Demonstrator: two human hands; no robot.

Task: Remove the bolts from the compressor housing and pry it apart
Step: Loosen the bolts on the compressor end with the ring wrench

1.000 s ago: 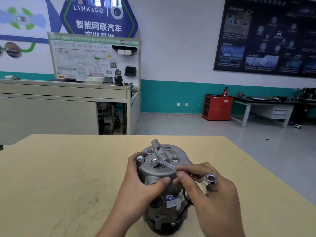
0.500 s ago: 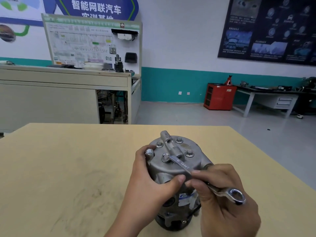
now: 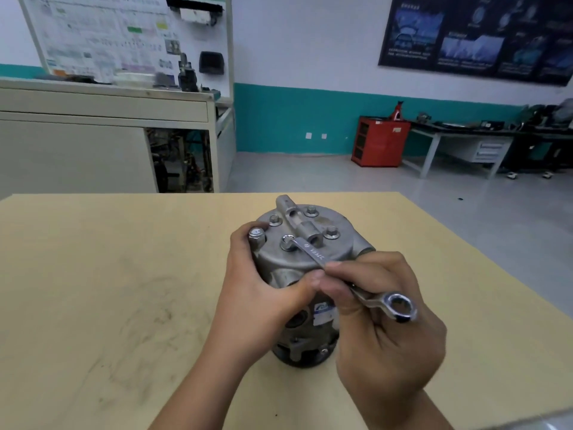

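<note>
My right hand (image 3: 387, 321) pinches the wrench (image 3: 313, 254), ring seated on the compressor housing (image 3: 339, 220)'s near-left bolt (image 3: 287, 241), shaft slanting toward me, while my left hand (image 3: 260, 290) grips the housing's left side.

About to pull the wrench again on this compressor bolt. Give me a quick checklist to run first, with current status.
1. Wrench ring seated over the bolt: ok.
2. Left hand grips the compressor housing to brace it: ok.
3. Right hand pinches the wrench shank: ok.
4. Housing upright on the table: ok.
5. Three other bolts in place: ok.
6. Bolt already broken loose: cannot tell.
</note>
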